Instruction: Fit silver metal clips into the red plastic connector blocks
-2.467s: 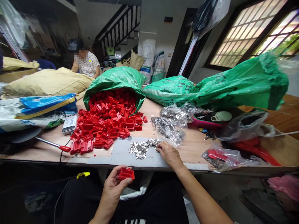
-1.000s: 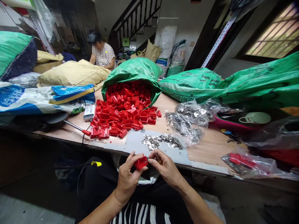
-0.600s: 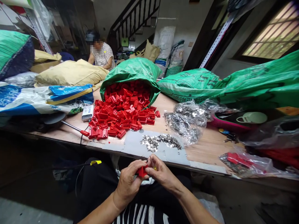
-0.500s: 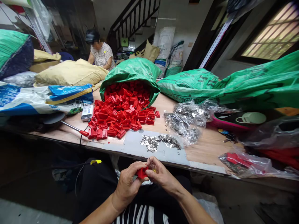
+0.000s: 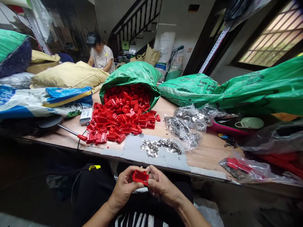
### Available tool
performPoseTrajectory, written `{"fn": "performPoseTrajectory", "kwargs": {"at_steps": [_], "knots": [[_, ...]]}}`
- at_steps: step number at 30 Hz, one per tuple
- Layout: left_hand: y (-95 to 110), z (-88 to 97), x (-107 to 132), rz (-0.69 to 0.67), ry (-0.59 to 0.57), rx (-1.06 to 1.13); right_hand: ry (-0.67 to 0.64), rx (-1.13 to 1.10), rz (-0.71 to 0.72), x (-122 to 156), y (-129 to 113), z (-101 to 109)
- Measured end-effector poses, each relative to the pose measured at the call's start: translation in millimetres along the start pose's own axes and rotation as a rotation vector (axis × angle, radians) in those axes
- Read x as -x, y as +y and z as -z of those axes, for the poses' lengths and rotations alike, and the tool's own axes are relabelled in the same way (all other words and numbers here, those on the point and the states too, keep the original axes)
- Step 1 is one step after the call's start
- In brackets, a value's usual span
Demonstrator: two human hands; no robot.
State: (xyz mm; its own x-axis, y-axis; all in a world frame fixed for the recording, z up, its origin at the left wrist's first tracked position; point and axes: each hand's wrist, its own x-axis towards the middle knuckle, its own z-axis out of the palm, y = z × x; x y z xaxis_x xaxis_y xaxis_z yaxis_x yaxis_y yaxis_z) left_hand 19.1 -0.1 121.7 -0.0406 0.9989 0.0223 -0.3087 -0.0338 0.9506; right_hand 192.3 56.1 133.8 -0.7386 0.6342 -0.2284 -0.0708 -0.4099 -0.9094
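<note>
My left hand (image 5: 124, 184) is closed on a small red plastic housing (image 5: 140, 177), an open box shape whose hollow side faces me. Over my lap, in front of the table edge, my right hand (image 5: 164, 186) meets the housing's right end. Between its thumb and fingers is a thin metal tool (image 5: 151, 171), its tip pointing up; its exact kind is not clear. Beyond my hands lie small flat metal clips (image 5: 150, 148) on a grey sheet (image 5: 132, 146). Many like red housings (image 5: 118, 123) spill from a green woven sack (image 5: 134, 71).
Plastic bags of metal parts (image 5: 182, 130) lie right of the clips, near a pink tray (image 5: 224, 127) with a pale cup (image 5: 249, 122). Left are a white box-shaped device (image 5: 86, 116) and a red-tipped rod (image 5: 72, 131). Sacks line the back; a co-worker (image 5: 101, 58) sits behind.
The housing has been turned so its open hollow now faces me, and both hands have dropped slightly. The metal tool shows more clearly beside it. The camera view has shifted a little.
</note>
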Motion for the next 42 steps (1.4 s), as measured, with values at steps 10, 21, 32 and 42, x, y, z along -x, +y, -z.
{"fn": "performPoseTrajectory", "kwargs": {"at_steps": [10, 21, 32, 42], "knots": [[-5.5, 0.4, -7.5, 0.125, 0.222, 0.216, 0.367, 1.6, 0.189, -48.4, -61.9, 33.8], [-0.7, 2.3, -6.7, 0.108, 0.227, 0.212, 0.276, 1.618, 0.141, -71.8, -70.3, 35.2], [12.4, -2.1, -17.5, 0.189, 0.213, 0.415, 0.345, 1.302, 0.319, -63.7, -68.6, 41.9], [21.0, -9.5, -23.0, 0.171, 0.198, 0.489, 0.143, 0.876, 0.444, -32.1, -55.8, 2.8]]}}
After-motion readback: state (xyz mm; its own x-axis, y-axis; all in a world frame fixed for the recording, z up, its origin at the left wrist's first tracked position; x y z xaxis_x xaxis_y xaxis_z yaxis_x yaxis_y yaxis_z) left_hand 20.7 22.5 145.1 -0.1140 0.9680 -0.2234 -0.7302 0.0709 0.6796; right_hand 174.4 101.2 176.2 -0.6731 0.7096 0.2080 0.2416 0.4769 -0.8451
